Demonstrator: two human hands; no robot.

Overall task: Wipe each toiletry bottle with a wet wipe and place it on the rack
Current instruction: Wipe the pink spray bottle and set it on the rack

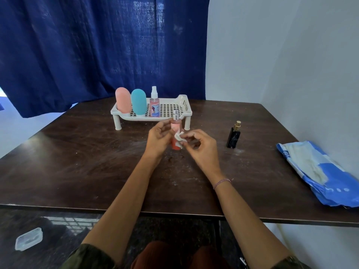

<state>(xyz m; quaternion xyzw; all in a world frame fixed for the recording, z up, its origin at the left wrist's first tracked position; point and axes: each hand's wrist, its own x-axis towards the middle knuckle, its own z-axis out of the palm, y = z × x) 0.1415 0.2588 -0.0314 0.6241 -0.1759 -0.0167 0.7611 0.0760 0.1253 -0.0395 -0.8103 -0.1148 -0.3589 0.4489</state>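
Dark wood table (77, 162), blue curtain (77, 45); left hand (158, 139) grips bottle (176, 124), right hand (202, 146) pinches wipe (179, 137).

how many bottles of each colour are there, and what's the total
Pink to pink-red: 3 (rounded pink bottle, pink spray bottle on the rack, held spray bottle)
Teal: 1 (teal bottle)
Black: 1 (black bottle)
Total: 5 bottles

Left hand (158, 139) and right hand (200, 146) sit close, fingers curled.
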